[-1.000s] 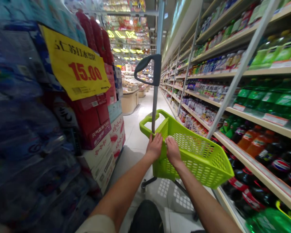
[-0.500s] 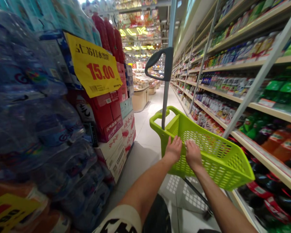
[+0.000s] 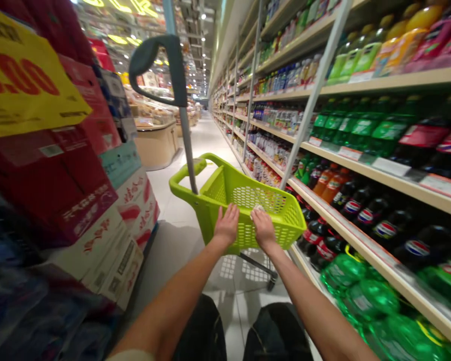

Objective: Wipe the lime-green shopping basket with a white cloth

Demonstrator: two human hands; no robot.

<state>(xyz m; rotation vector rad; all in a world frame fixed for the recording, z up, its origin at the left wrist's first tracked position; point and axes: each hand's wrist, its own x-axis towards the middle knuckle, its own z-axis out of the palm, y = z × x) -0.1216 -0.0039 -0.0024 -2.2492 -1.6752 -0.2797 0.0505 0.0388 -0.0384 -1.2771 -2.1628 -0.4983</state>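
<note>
A lime-green wheeled shopping basket (image 3: 285,213) stands on the white floor in front of me in a shop aisle. Its grey pull handle (image 3: 175,67) rises on a pole at the far end. My left hand (image 3: 226,224) rests on the near rim with its fingers curled over the edge. My right hand (image 3: 262,226) grips the same rim beside it, and something small and white shows under its fingers. The inside of the basket looks bare.
Stacked red and white cartons (image 3: 78,200) with a yellow price sign (image 3: 20,95) stand close on the left. Shelves of soft-drink bottles (image 3: 361,215) run along the right. The tiled aisle (image 3: 206,140) stretches ahead, with a beige counter (image 3: 156,143) at the far left.
The view has swung right and moved forward along the aisle, so the basket now points straight ahead. The price sign slid to the left edge. Both hands stay on the rim.
</note>
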